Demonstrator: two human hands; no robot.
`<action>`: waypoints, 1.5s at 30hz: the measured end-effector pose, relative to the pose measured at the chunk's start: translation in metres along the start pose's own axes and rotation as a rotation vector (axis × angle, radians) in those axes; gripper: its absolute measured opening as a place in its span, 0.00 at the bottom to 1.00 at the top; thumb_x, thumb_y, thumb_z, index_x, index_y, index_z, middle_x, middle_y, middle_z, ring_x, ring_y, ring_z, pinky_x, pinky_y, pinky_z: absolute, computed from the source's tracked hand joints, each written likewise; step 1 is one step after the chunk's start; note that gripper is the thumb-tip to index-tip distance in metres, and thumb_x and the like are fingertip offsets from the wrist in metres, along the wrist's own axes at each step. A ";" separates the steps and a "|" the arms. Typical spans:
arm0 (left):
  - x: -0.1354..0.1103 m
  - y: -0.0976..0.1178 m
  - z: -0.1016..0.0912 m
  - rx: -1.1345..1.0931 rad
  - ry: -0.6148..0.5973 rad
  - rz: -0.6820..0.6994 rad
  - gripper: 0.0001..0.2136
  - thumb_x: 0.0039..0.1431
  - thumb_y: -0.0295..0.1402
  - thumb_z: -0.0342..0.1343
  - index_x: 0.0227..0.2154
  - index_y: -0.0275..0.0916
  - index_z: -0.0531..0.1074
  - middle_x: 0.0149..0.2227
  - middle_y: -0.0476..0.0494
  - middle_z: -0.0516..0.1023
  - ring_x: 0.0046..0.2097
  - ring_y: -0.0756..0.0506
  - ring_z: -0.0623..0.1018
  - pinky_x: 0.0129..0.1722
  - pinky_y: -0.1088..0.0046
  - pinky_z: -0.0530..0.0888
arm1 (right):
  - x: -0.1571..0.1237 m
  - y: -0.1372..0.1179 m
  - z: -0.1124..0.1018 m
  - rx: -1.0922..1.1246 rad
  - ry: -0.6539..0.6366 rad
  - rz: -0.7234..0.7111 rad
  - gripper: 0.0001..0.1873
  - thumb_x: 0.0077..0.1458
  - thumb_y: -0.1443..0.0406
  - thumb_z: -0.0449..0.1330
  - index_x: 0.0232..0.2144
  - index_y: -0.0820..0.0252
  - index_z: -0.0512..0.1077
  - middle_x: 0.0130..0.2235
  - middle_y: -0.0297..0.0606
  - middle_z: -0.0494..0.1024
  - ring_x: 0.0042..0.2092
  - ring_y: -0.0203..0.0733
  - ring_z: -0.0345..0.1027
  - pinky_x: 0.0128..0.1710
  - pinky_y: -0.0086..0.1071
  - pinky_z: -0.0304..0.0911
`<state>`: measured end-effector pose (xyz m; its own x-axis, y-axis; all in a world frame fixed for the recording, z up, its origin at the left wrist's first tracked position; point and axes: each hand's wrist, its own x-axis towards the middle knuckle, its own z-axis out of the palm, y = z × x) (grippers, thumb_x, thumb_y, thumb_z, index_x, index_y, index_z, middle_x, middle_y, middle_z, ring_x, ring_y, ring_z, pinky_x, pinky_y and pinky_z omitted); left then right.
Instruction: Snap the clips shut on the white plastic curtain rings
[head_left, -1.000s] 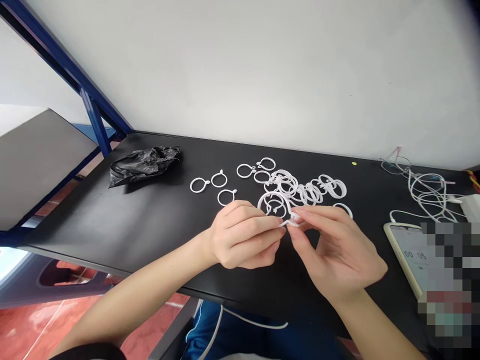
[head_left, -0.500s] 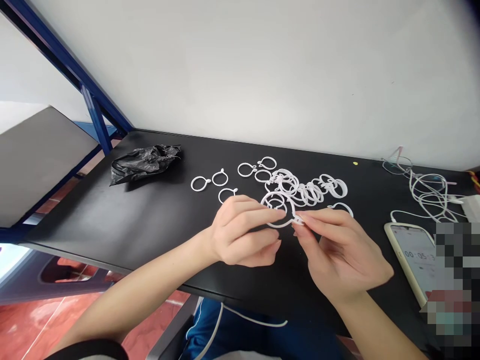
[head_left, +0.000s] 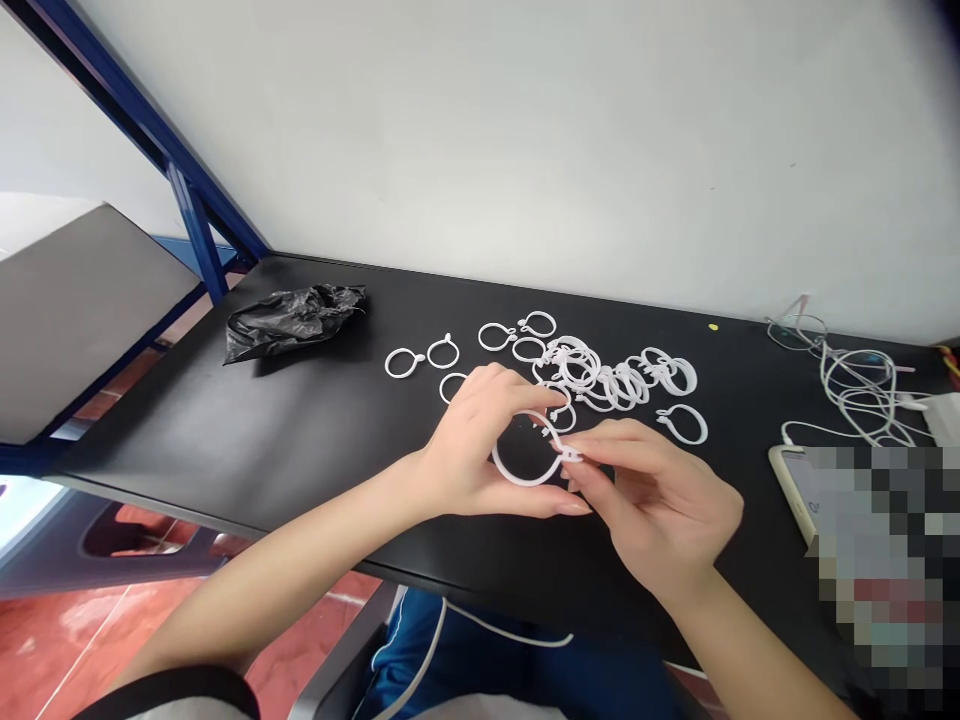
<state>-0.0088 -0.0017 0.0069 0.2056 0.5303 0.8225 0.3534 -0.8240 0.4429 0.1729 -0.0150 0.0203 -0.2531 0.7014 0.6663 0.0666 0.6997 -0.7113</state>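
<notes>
A white curtain ring (head_left: 527, 483) with a small eyelet is held up between my hands over the black table. My right hand (head_left: 660, 500) pinches the eyelet between thumb and fingertips. Around the ring's far side curves my left hand (head_left: 495, 440), its thumb below and its fingers above, with the ring in the crook. Behind my hands lies a pile of similar white rings (head_left: 576, 365), partly overlapping. One loose ring (head_left: 705, 428) is to the right of the pile, and several lie to the left, one partly hidden by my left hand.
A crumpled black plastic bag (head_left: 292, 320) rests at the table's back left. On the right are a phone (head_left: 787, 490), partly blurred out, tangled white cables (head_left: 855, 390) and a pair of glasses (head_left: 795, 330). A white wall (head_left: 525, 150) closes off the back.
My left hand has opened from loosely bent fingers and now curves around the ring. Both hands and the ring have moved slightly left and nearer to me.
</notes>
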 end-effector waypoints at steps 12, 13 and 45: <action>0.005 0.002 0.000 -0.135 0.010 -0.040 0.20 0.58 0.52 0.61 0.34 0.39 0.68 0.26 0.50 0.74 0.28 0.49 0.72 0.32 0.69 0.71 | 0.005 -0.001 0.002 0.175 -0.020 0.099 0.16 0.53 0.79 0.65 0.39 0.56 0.80 0.35 0.36 0.84 0.33 0.39 0.79 0.30 0.31 0.78; 0.005 0.002 0.000 -0.132 0.008 -0.043 0.19 0.59 0.51 0.60 0.34 0.39 0.68 0.26 0.50 0.73 0.28 0.49 0.72 0.32 0.69 0.72 | 0.005 -0.001 0.002 0.173 -0.021 0.098 0.16 0.52 0.79 0.65 0.39 0.56 0.79 0.35 0.36 0.84 0.34 0.39 0.79 0.31 0.31 0.78; 0.007 0.006 -0.002 -0.182 -0.040 -0.078 0.10 0.56 0.37 0.62 0.33 0.39 0.67 0.22 0.53 0.70 0.26 0.52 0.70 0.29 0.74 0.70 | 0.000 0.003 -0.001 0.132 -0.033 0.052 0.20 0.52 0.78 0.67 0.43 0.51 0.80 0.37 0.34 0.84 0.36 0.40 0.79 0.32 0.33 0.76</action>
<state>-0.0075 -0.0027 0.0164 0.2215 0.5988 0.7697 0.1999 -0.8004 0.5652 0.1740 -0.0129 0.0187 -0.2845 0.7301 0.6213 -0.0462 0.6369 -0.7695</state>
